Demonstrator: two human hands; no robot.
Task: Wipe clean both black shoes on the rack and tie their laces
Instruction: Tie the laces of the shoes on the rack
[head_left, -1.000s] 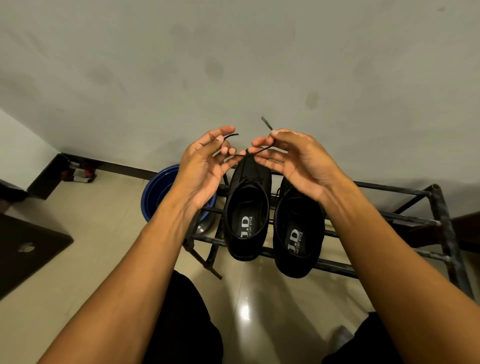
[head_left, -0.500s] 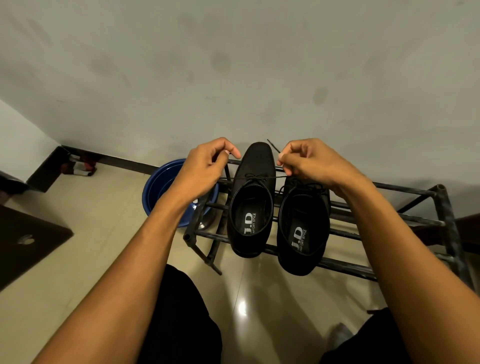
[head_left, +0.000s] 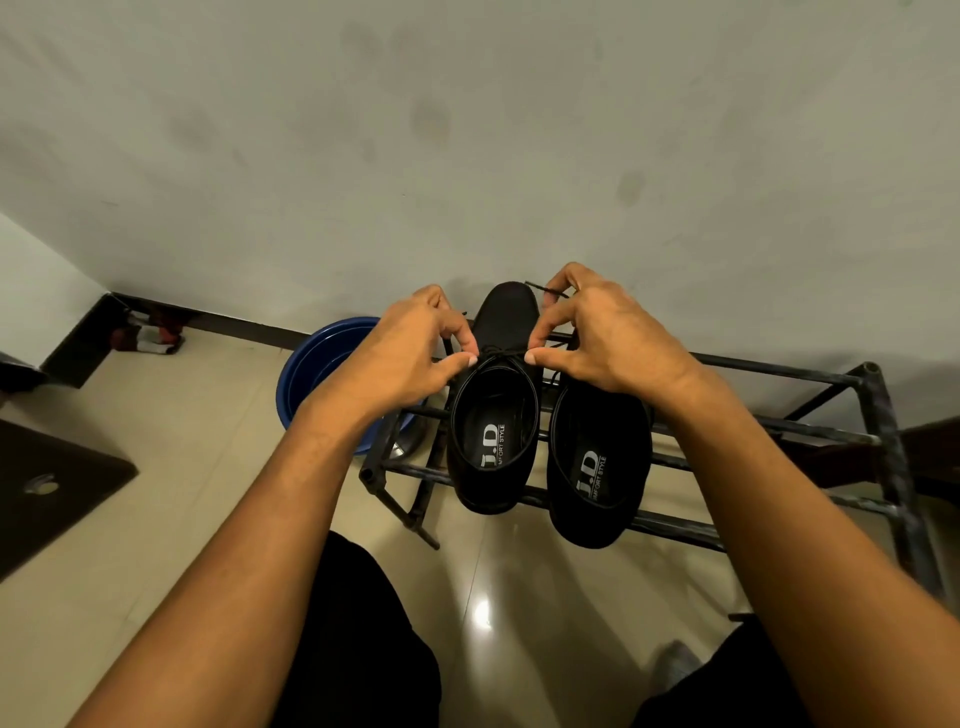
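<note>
Two hands work one lace. The left hand (head_left: 410, 358) and the right hand (head_left: 608, 343) each pinch an end of the lace (head_left: 501, 353) between thumb and forefinger. It runs taut between them across the throat of the left-end shoe (head_left: 493, 441), the one nearer the left end of the rack (head_left: 769, 362).

That shoe's long axis runs from the rack's front rail to its back rail, heel toward the person and toe toward the wall (head_left: 467, 130). The lace therefore crosses it at right angles. The hands flank the throat, about equally near it. The left hand is over the rack's left edge, above a blue basin (head_left: 317, 364). The right hand is above the fore part of the second shoe (head_left: 600, 467), which lies just beside the first and parallel to it, its own lacing mostly hidden.

The knot looks only half made. The coming move probably brings both ends inward to the shoe's midline, working crosswise. A pull along the shoe could slide it on the rails.
</note>
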